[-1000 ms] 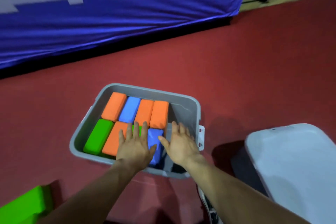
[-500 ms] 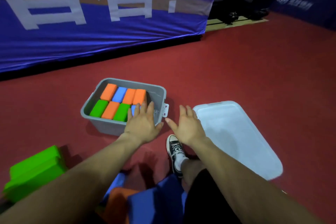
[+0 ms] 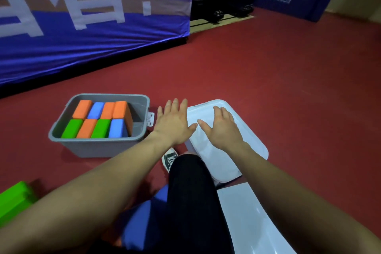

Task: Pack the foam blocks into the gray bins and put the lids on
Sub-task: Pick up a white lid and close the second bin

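A gray bin (image 3: 99,147) sits on the red floor, left of centre, holding several orange, blue and green foam blocks (image 3: 97,118) in two rows. To its right lies a white lid (image 3: 214,161), flat on the floor. My left hand (image 3: 174,122) hovers with fingers spread between the bin's right latch and the lid's left edge, holding nothing. My right hand (image 3: 221,128) is spread palm-down over the lid's far half; whether it touches the lid is unclear.
A loose green foam block (image 3: 14,198) lies at the lower left. Blue and orange blocks (image 3: 136,225) show under my arm. A second white lid (image 3: 253,220) lies at the lower right. My knee and shoe (image 3: 169,160) are in front. A blue banner wall (image 3: 92,33) stands behind.
Both hands left the blocks in the bin and swung right: the left one out past the bin's right end, the right one over the white lid. The view rose and pulled back.
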### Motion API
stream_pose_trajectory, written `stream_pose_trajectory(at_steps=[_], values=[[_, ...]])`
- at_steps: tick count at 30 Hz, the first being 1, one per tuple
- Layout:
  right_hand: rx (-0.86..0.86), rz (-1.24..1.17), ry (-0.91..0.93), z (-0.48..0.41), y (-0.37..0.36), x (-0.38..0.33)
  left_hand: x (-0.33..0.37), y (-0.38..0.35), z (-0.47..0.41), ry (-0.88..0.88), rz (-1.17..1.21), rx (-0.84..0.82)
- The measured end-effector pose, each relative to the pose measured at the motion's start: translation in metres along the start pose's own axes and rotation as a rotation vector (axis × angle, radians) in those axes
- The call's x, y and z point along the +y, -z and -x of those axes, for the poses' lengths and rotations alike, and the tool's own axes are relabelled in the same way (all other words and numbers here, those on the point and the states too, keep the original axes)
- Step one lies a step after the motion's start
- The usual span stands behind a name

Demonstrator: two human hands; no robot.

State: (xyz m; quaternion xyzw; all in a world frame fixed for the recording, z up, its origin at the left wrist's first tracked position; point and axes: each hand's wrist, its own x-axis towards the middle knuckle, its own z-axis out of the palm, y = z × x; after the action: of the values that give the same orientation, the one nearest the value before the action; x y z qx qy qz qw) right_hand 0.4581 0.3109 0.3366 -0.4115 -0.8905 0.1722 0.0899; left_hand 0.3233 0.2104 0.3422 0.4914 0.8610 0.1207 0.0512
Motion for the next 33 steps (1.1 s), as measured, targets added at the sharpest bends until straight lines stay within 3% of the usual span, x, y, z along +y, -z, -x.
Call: stream_pose_trajectory(at_steps=[8,19,23,27,33], values=[[-0.013,-0.028,-0.188,-0.023,-0.027,0.089,0.052,-0.067,-0.045,-0.119,0.012,-0.169],[-0.098,-0.051,-0.694,0.048,-0.111,0.262,0.182,-0.246,-0.061,-0.615,-0.064,-0.584],[-0.054,-0.026,-0.947,0.072,-0.130,0.295,0.202,-0.286,-0.078,-0.838,-0.105,-0.590],[-0.027,-0.074,-1.128,0.089,-0.152,0.315,0.205,-0.326,-0.082,-0.881,-0.075,-0.664],[-0.011,-0.145,-1.251,0.147,-0.208,0.353,0.209,-0.386,-0.049,-0.976,-0.119,-0.736]])
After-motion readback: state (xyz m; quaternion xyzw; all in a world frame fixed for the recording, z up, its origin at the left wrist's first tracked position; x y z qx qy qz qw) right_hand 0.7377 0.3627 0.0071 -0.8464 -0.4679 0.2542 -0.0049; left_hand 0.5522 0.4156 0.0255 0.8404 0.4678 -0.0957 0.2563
